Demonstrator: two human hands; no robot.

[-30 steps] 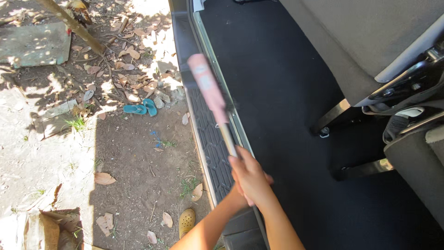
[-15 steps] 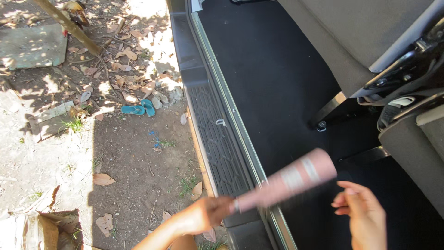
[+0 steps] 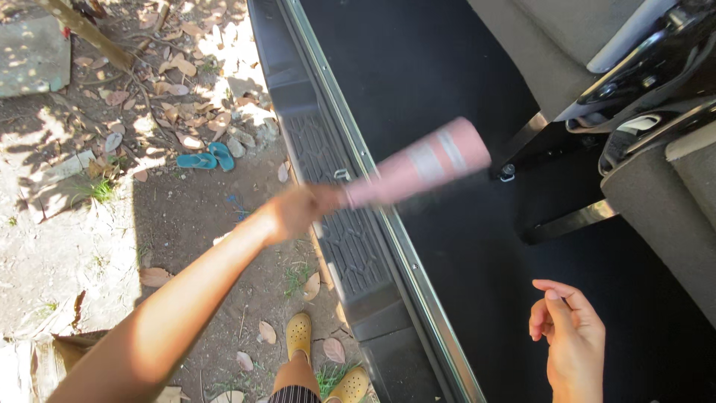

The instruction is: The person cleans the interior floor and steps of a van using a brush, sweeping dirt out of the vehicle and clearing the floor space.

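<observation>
Sunlight dapples the dirt ground [image 3: 186, 224] beside an open vehicle, where the left hand [image 3: 294, 211] reaches out over the ribbed black door step [image 3: 339, 224]. Its fingers are closed tight around the thin handle of a pink brush [image 3: 418, 163], whose thick cylindrical head, banded with two pale stripes, slants up and to the right. The head is blurred and hangs above the metal sill strip [image 3: 388, 224] and the near edge of the black floor mat [image 3: 447, 97]; whether it touches the mat cannot be told.

The right hand [image 3: 568, 339] hovers empty over the mat's lower part, well apart from the brush, fingers loosely curled inward with the thumb near the fingertips, gripping nothing.

At the mat's far right edge stand the grey seats [image 3: 656, 172] on dark metal brackets.

Outside, dry leaves [image 3: 179, 67] lie scattered near the top left, a pair of teal flip-flops [image 3: 203, 158] lies on the dirt just beyond the step, and the person's own feet in yellow clogs [image 3: 300, 334] stand near the step's bottom end.
</observation>
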